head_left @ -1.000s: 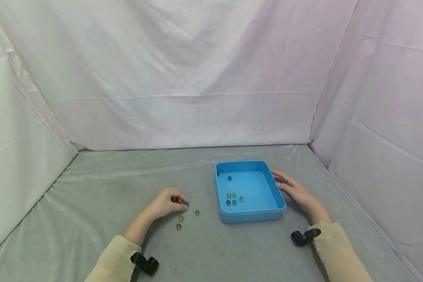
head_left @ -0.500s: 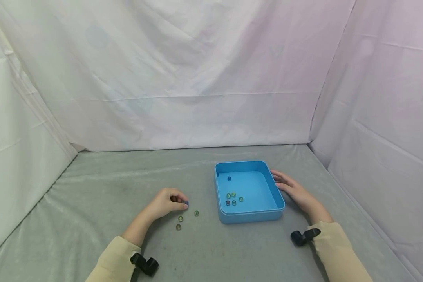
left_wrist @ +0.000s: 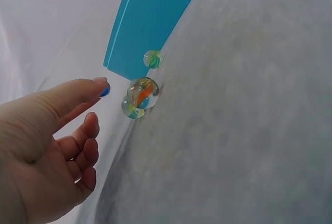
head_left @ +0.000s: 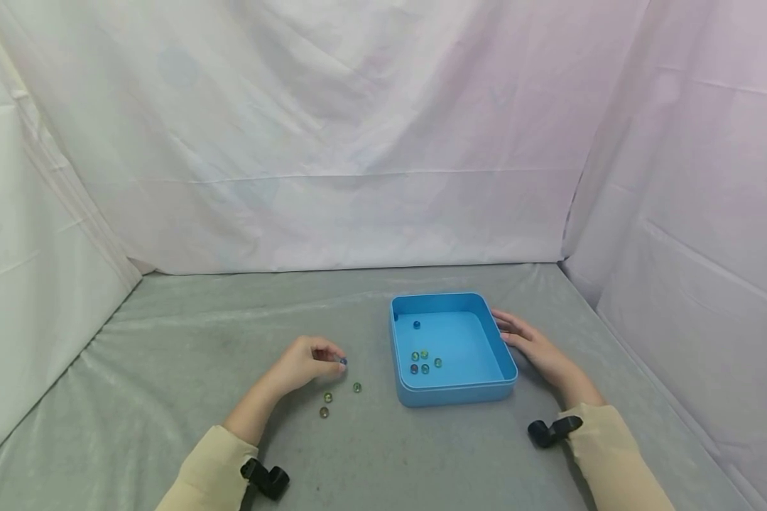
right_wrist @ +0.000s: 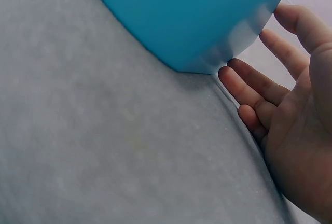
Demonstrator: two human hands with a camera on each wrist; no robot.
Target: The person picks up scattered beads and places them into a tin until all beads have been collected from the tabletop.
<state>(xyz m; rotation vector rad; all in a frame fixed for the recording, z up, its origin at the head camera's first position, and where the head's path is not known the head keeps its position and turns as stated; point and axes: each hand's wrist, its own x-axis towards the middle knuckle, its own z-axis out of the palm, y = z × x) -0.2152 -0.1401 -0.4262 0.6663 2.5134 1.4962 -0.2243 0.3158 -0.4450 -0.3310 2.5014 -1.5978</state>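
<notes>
Between thumb and forefinger my left hand (head_left: pixel 300 365) pinches a blue marble (left_wrist: pixel 105 91), its other fingers loosely curled. Three clear marbles with coloured swirls lie on the cloth just in front of that hand: a greenish marble (head_left: pixel 357 387), a yellowish marble (head_left: pixel 329 397) and an orange-swirled marble (left_wrist: pixel 143 93). To their right stands a square blue box (head_left: pixel 457 394), open at the top, with several marbles inside, among them a dark blue marble (head_left: pixel 417 324). My right hand (head_left: pixel 537 349) rests its extended fingertips against the box's right side wall, as the right wrist view also shows.
Grey cloth (head_left: pixel 185 341) covers the table. A white curtain (head_left: pixel 358 213) hangs along the back edge, with further white sheets on both sides. Each wrist carries a black camera mount, such as the left mount (head_left: pixel 265 479).
My left hand has lifted slightly and shifted a little to the right, with the blue marble between its fingertips. The right hand and the box stay put.
</notes>
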